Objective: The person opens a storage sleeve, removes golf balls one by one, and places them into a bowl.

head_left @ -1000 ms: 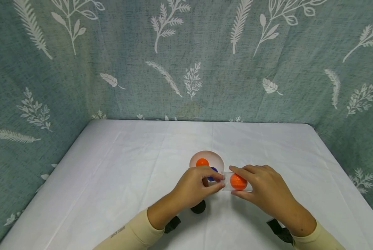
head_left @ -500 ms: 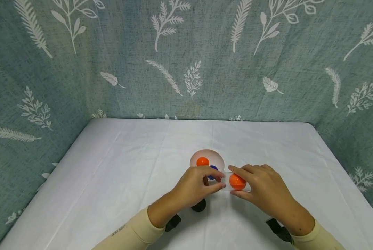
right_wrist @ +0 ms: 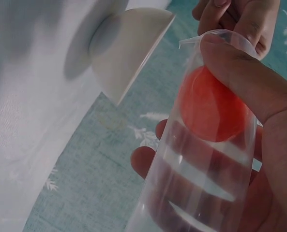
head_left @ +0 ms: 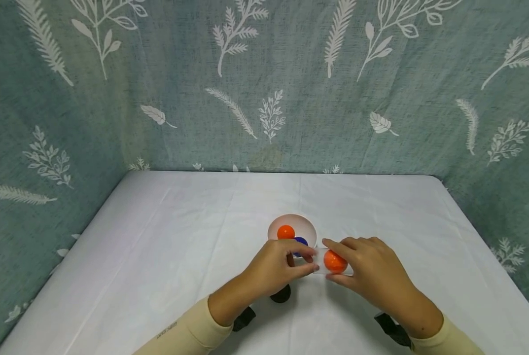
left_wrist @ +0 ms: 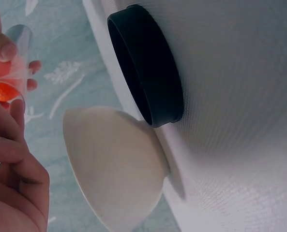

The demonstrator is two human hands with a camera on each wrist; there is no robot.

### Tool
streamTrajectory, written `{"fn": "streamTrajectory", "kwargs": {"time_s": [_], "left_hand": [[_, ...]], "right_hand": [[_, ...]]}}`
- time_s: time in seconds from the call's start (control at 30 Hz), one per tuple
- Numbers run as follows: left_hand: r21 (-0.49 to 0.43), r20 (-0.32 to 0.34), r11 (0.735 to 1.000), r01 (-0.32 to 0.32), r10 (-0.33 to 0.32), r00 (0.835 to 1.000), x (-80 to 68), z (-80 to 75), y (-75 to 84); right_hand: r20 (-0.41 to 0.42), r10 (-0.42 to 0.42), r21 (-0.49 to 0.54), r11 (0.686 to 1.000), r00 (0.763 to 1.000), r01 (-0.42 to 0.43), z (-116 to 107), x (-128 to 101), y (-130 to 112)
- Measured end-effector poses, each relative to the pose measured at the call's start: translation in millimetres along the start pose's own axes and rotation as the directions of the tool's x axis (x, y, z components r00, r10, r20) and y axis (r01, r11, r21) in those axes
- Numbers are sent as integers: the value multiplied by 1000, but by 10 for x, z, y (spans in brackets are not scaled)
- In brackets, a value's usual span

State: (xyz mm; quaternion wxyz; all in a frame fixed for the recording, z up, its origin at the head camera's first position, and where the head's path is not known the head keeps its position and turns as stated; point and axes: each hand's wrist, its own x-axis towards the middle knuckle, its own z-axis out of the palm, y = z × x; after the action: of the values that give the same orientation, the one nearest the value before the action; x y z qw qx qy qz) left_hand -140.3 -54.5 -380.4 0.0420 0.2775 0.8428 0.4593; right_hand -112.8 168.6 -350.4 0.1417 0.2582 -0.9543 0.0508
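My right hand (head_left: 372, 266) grips a clear plastic cylinder (right_wrist: 182, 169) with a pouring lip at its mouth. Inside, near the mouth, sits an orange ball (head_left: 335, 262). The cylinder lies nearly level in the head view, its mouth to the left. Thumb and forefinger of my left hand (head_left: 273, 264) pinch the rim there; the other fingers are curled. Behind my left hand, a pale bowl (head_left: 306, 227) holds another orange ball (head_left: 285, 231) and a blue ball (head_left: 300, 241), partly hidden by that hand. The left wrist view shows the bowl's outside only.
A round, shallow black piece, hollow on one side (left_wrist: 153, 67), sits on the white-covered table (head_left: 180, 236) close to the bowl and below my left wrist. Black devices (head_left: 244, 319) are worn at both wrists. Patterned green cloth (head_left: 291, 123) stands behind the table and along its sides.
Both hands keep their hold on the cylinder. The orange ball in it sits very slightly further left, towards the mouth. The whole head view shifts a little.
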Motion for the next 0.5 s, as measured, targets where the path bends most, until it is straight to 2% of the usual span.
{"fn": "streamTrajectory", "kwargs": {"time_s": [0.27, 0.5], "left_hand": [[-14, 24, 1000, 7, -7, 1000, -8, -6, -22], [-42, 55, 998, 42, -39, 998, -14, -18, -36]], "right_hand": [[-20, -29, -21, 999, 999, 29, 24, -10, -6], [-32, -37, -20, 999, 999, 36, 18, -23, 13]]}}
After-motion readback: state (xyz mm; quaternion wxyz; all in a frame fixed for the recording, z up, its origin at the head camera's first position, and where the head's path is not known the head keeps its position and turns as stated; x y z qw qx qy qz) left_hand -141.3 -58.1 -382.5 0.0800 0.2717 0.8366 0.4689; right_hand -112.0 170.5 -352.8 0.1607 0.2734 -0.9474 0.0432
